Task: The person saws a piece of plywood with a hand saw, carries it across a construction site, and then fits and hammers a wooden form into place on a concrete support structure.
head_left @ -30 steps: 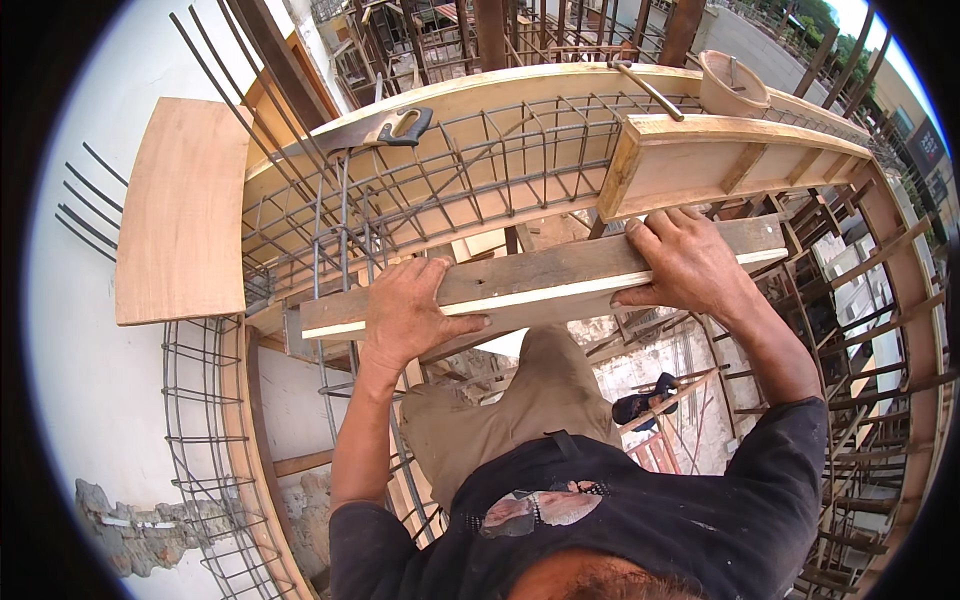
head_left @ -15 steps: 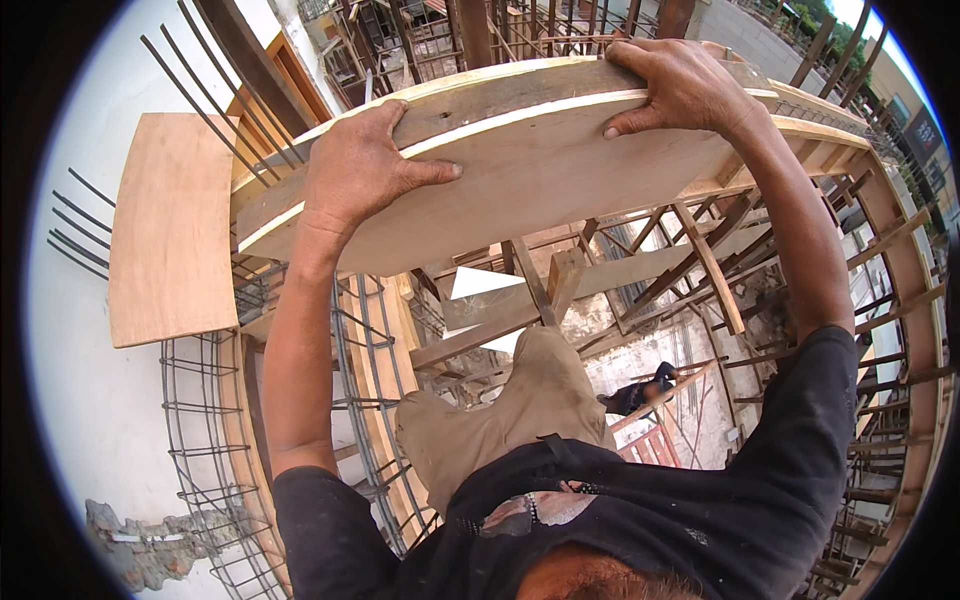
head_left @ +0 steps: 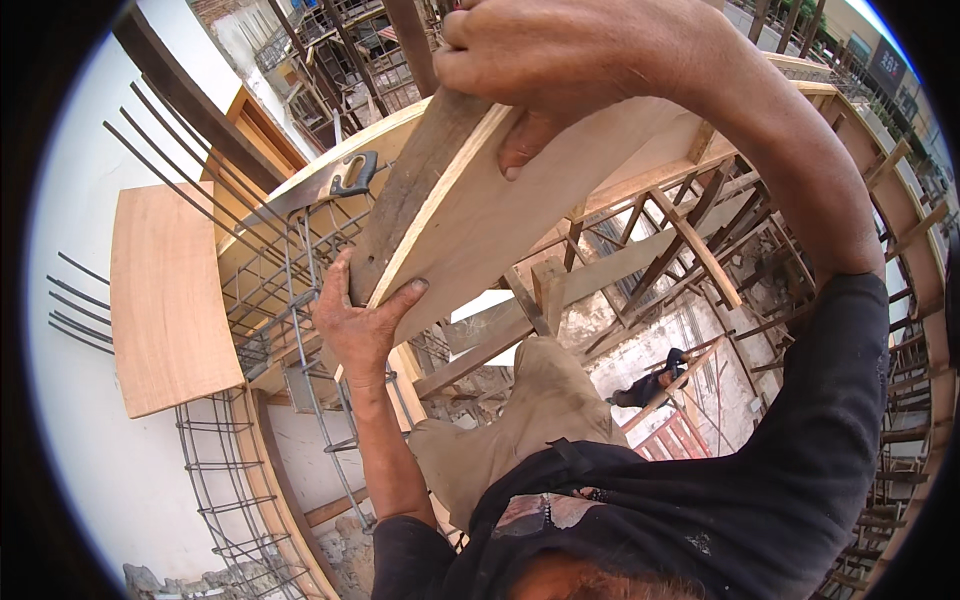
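I look down on a building site in bright daylight. On my left is a pale, smooth wall [head_left: 70, 420]. A flat plywood sheet [head_left: 170, 290] sticks out beside it. Thin steel bars [head_left: 190, 170] poke up past it, and a cage of steel rods [head_left: 235, 500] runs down below. A curved wooden frame [head_left: 900, 230] bends around on the right. Far below I see rough ground [head_left: 690, 340] with wooden props [head_left: 690, 240] crossing over it.
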`<state>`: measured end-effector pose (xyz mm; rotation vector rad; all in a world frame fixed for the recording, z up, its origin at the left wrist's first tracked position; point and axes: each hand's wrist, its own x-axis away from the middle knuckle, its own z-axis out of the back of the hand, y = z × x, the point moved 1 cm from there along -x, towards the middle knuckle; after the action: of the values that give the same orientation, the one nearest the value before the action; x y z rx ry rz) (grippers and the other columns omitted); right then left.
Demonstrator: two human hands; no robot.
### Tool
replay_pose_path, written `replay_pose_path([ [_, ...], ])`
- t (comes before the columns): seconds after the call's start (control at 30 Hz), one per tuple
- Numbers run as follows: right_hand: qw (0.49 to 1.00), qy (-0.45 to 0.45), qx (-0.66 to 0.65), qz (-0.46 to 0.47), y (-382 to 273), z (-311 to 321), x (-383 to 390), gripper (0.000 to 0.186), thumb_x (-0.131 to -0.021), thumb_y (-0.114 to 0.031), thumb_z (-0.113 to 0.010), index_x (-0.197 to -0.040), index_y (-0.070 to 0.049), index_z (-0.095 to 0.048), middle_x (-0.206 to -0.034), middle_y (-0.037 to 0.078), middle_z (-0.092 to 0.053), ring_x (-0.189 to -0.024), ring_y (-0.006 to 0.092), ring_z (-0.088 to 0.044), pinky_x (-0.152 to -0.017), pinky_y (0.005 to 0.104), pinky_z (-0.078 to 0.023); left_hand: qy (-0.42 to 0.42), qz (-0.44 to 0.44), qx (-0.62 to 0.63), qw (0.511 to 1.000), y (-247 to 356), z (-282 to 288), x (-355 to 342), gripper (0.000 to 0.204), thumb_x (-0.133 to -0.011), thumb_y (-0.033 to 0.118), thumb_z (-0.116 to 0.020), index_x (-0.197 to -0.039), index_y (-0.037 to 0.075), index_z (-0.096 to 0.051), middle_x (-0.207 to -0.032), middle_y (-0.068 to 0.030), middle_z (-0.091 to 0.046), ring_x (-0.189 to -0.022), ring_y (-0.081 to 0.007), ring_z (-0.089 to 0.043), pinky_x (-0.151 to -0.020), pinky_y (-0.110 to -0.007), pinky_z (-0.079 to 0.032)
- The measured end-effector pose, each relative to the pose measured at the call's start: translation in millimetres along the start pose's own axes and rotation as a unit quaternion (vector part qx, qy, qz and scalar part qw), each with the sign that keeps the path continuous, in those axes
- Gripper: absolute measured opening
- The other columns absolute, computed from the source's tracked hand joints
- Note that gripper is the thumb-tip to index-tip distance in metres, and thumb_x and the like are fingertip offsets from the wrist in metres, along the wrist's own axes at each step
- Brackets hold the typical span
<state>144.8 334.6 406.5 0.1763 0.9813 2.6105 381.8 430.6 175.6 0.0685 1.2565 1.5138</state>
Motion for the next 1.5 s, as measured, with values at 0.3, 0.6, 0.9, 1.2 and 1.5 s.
replay_pose_path([
  [0.3, 0.569, 0.732, -0.301, -0.222, 27.0, -56.4, 73.1, 0.054, -0.094, -0.037, -0.069, -0.135, -0.009, -0.047, -0.107, 0.008, -0.061, -0.098, 0.0206, -0.062, -0.083, 0.0407, -0.054, 0.153, 0.015, 0.401, 0.903, -12.6, 31.4, 21.5, 0.082, -0.062, 0.020, -0.094, -0.129, -0.007, -0.056, -0.114, -0.0094, -0.064, -0.105, -0.0211, -0.062, -0.095, -0.034, -0.050],
  [0.6, 0.422, 0.501, -0.747, -0.114, 59.3, -151.6, 30.5, 0.092, -0.083, -0.060, -0.075, -0.146, -0.003, -0.041, -0.137, 0.010, -0.056, -0.121, 0.0217, -0.056, -0.095, 0.0376, -0.052, 0.148, 0.013, 0.489, 0.860, -20.3, 47.4, 21.3, 0.079, -0.062, 0.027, -0.093, -0.126, -0.003, -0.058, -0.114, -0.0092, -0.063, -0.106, -0.0225, -0.062, -0.095, -0.037, -0.051],
  [0.9, 0.575, 0.579, -0.553, -0.168, 15.9, 30.4, 44.0, 0.102, -0.069, -0.064, -0.083, -0.136, 0.006, -0.051, -0.115, 0.023, -0.064, -0.104, 0.0310, -0.068, -0.082, 0.0415, -0.061, 0.177, -0.028, 0.423, 0.888, -20.1, 41.2, -51.6, 0.096, -0.064, 0.045, -0.089, -0.141, 0.008, -0.045, -0.136, -0.0104, -0.052, -0.134, -0.0289, -0.047, -0.115, -0.049, -0.038],
  [1.2, 0.832, 0.334, -0.420, -0.143, -46.8, 1.8, -18.0, 0.082, -0.063, -0.051, -0.089, -0.123, -0.002, -0.063, -0.097, 0.017, -0.071, -0.094, 0.0357, -0.071, -0.085, 0.0433, -0.056, 0.130, 0.202, 0.626, 0.742, -98.5, -52.4, 8.0, 0.103, -0.083, 0.075, -0.060, -0.159, 0.026, -0.011, -0.165, -0.0125, -0.005, -0.153, -0.0355, -0.007, -0.117, -0.069, -0.017],
  [1.5, 0.907, 0.216, -0.344, -0.111, -93.2, -103.7, -55.8, 0.079, -0.070, -0.049, -0.085, -0.132, -0.010, -0.058, -0.089, 0.018, -0.066, -0.084, 0.0376, -0.070, -0.072, 0.0472, -0.056, 0.118, 0.315, 0.734, 0.590, -153.7, -147.5, 30.6, 0.077, -0.098, 0.063, -0.046, -0.157, 0.022, -0.019, -0.160, -0.0179, -0.014, -0.146, -0.0403, -0.023, -0.114, -0.066, -0.031],
])
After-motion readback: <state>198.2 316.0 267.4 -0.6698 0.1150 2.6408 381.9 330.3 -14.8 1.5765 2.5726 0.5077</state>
